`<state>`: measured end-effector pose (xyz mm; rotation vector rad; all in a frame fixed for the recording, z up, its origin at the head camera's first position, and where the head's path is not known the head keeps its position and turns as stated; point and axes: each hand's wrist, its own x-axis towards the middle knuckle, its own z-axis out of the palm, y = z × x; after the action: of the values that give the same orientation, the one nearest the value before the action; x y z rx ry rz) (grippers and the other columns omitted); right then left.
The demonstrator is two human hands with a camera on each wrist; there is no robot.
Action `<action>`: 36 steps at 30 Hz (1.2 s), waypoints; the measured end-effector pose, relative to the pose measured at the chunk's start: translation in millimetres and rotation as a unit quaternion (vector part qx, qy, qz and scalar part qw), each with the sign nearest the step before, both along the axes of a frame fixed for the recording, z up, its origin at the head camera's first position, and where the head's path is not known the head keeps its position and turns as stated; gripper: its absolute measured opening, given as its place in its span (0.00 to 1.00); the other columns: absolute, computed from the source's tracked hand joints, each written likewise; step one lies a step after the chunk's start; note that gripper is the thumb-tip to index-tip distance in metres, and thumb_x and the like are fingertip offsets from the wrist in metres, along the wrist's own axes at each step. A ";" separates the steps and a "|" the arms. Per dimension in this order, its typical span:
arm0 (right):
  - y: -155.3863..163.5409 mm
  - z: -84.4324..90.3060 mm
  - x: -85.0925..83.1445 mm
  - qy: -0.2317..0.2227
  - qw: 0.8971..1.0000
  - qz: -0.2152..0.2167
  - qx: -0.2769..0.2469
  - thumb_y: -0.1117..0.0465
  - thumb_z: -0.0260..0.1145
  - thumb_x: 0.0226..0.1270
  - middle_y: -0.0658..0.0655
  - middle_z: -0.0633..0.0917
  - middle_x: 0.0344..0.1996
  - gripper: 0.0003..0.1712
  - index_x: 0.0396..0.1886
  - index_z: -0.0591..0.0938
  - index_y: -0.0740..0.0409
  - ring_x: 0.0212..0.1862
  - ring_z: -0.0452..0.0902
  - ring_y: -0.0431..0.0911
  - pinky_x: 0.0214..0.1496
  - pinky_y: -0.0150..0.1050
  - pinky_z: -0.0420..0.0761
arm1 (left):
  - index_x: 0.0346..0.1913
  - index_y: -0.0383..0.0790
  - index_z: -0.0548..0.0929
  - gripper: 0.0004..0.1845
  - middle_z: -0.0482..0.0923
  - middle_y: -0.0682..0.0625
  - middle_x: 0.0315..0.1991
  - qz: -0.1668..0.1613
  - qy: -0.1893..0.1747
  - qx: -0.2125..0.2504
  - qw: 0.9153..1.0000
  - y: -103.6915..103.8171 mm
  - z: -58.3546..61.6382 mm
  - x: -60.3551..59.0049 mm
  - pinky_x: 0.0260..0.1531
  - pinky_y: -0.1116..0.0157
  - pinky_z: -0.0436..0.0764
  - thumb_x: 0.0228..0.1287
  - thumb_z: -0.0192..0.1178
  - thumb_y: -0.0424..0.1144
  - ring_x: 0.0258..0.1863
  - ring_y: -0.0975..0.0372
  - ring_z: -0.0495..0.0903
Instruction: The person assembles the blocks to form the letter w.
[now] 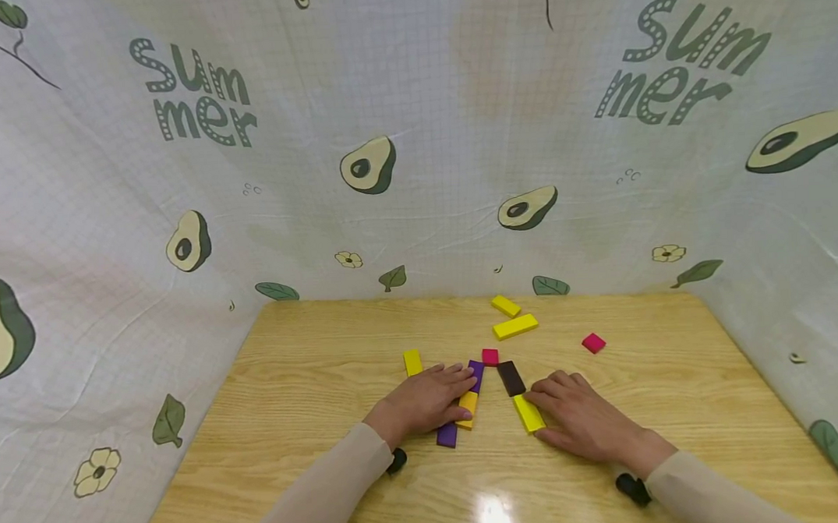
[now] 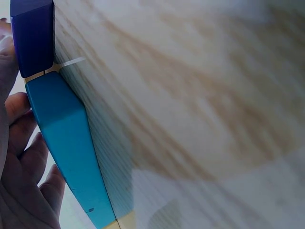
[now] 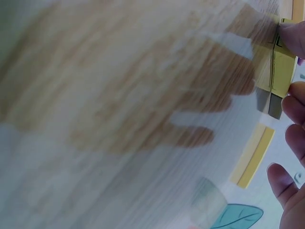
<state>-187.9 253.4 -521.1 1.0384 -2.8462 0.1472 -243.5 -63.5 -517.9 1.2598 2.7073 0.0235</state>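
Palm down, my left hand (image 1: pixel 425 402) lies over a row of flat blocks, its fingers fairly straight. Its fingertips meet a purple block (image 1: pixel 476 372), and the thumb touches the edge of an orange block (image 1: pixel 468 409). A second purple block (image 1: pixel 446 435) shows from under the palm; a blue block (image 2: pixel 66 143) appears only in the left wrist view. My right hand (image 1: pixel 583 420) holds a yellow block (image 1: pixel 529 414) along its side, thumb near one end and index finger near the other. Beyond that block, a dark brown block (image 1: pixel 511 378) sits end to end with it.
A red square piece (image 1: pixel 490 357) lies between the two rows at their far ends. Another red piece (image 1: pixel 594 343) is off to the right. Yellow blocks (image 1: pixel 515 327) lie toward the back, and one yellow block (image 1: pixel 412 362) is beyond the left hand. A printed cloth (image 1: pixel 446 237) surrounds the wooden table (image 1: pixel 311 360).
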 end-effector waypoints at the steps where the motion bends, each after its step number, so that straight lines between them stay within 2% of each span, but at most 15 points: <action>1: -0.2 -0.2 -0.1 0.002 1.000 0.001 0.000 0.43 0.73 0.69 0.51 0.84 0.57 0.30 0.64 0.85 0.53 0.60 0.74 0.50 0.65 0.57 0.76 | 0.84 0.49 0.62 0.37 0.58 0.56 0.84 0.000 0.001 0.000 1.000 0.1 0.2 0.0 0.84 0.58 0.57 0.82 0.44 0.64 0.84 0.61 0.56; 20: -1.6 -2.4 -1.6 0.013 1.000 -0.004 0.000 0.43 0.73 0.69 0.51 0.84 0.57 0.30 0.65 0.85 0.54 0.59 0.75 0.50 0.64 0.57 0.76 | 0.83 0.50 0.63 0.36 0.59 0.56 0.83 -0.001 0.007 -0.017 1.000 2.2 5.2 0.5 0.83 0.58 0.57 0.82 0.45 0.64 0.84 0.62 0.56; 30: -1.6 -2.1 -1.4 0.010 1.000 -0.006 0.003 0.43 0.73 0.69 0.51 0.84 0.57 0.31 0.65 0.85 0.54 0.59 0.74 0.50 0.63 0.56 0.77 | 0.83 0.49 0.64 0.35 0.61 0.56 0.83 0.007 -0.008 -0.013 1.000 3.9 7.7 -0.1 0.84 0.58 0.57 0.83 0.44 0.62 0.84 0.61 0.55; 36: -1.2 -2.8 -1.5 0.010 1.000 -0.006 0.003 0.43 0.73 0.69 0.51 0.84 0.58 0.31 0.65 0.85 0.53 0.59 0.74 0.50 0.63 0.56 0.76 | 0.82 0.49 0.67 0.32 0.64 0.55 0.82 0.009 -0.004 -0.004 1.000 5.0 8.8 -0.9 0.83 0.57 0.58 0.85 0.43 0.60 0.83 0.60 0.57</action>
<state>-189.4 252.2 -523.9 1.0174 -2.8358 0.1276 -244.4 -58.5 -509.0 1.2309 2.7078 0.0194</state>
